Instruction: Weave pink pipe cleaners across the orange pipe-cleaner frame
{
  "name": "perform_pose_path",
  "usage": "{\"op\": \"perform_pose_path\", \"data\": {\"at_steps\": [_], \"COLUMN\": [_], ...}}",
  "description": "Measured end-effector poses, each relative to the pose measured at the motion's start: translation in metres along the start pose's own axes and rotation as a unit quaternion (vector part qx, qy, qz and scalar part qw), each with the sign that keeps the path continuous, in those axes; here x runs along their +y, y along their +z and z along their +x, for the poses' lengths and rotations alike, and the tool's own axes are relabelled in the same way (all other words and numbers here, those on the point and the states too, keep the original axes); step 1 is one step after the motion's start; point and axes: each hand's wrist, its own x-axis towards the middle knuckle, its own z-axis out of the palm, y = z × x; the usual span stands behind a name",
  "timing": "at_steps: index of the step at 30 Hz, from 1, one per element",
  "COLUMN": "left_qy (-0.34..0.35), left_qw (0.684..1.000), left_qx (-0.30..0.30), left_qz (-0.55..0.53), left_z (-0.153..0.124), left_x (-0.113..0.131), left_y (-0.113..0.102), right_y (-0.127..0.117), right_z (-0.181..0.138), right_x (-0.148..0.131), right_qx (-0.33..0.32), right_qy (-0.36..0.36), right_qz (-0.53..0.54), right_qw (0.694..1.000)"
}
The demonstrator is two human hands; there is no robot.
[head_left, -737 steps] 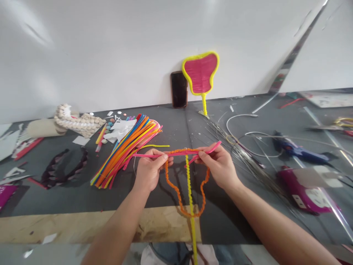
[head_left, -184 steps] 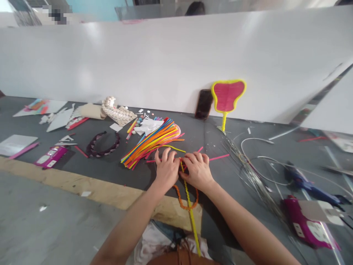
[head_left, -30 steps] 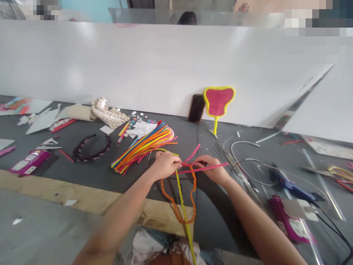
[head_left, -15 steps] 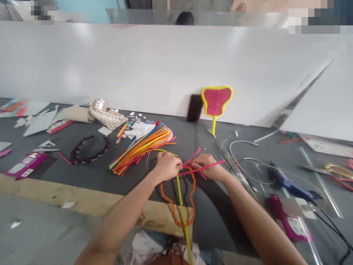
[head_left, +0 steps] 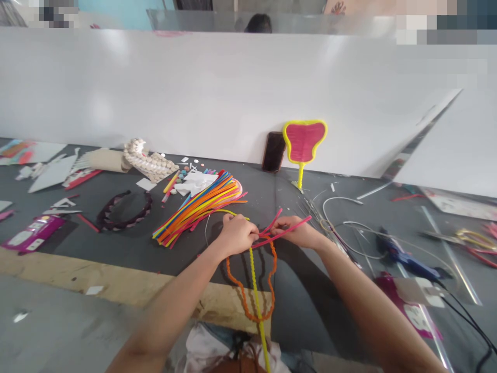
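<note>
Evidently, mid-frame | left hand point(head_left: 237, 235) pinched the orange pipe-cleaner loop point(head_left: 275, 259) at its top, steadying it | right hand point(head_left: 298, 233) gripped the pink pipe cleaner point(head_left: 267, 239), seemingly keeping it taut.

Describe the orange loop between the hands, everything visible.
The orange loop is a fuzzy, twisted outline, wide at top, pinched at the waist, rounded below. A yellow stem runs down its middle and past its bottom. The left hand grips its top; the right hand holds pink strands crossing there. Its lower end lies over the wooden table edge.
</note>
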Motion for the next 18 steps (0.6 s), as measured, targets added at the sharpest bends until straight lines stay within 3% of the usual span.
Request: {"op": "perform_pose_path", "data": {"at_steps": [6, 10, 13, 16, 17, 18], "left_qy": [-0.028, -0.047, -0.048, -0.039, -0.035, -0.032], "left_qw": [1.0, 0.999, 0.998, 0.999, 0.999, 0.999], "left_qx": [-0.012, -0.026, -0.025, -0.026, -0.027, -0.027], "left_qz": [-0.001, -0.001, 0.012, 0.019, 0.019, 0.019], "left_z": [0.007, 0.01, 0.01, 0.012, 0.014, 0.015], "left_x": [-0.007, -0.014, -0.015, -0.013, -0.012, -0.012], "left_y": [0.002, 0.003, 0.005, 0.01, 0.011, 0.012], "right_y": [0.009, 0.0, -0.015, -0.022, -0.02, -0.014], "right_z": [-0.002, -0.016, -0.029, -0.039, -0.04, -0.039], "right_x": [0.018, 0.046, 0.053, 0.034, 0.023, 0.012], "right_qx": [0.126, 0.257, 0.388, 0.527, 0.514, 0.446], "right_qy": [0.002, 0.046, 0.082, 0.062, 0.024, -0.028], "right_qz": [-0.037, -0.034, -0.028, -0.06, -0.095, -0.139], "right_qw": [0.991, 0.965, 0.918, 0.845, 0.852, 0.884]}}
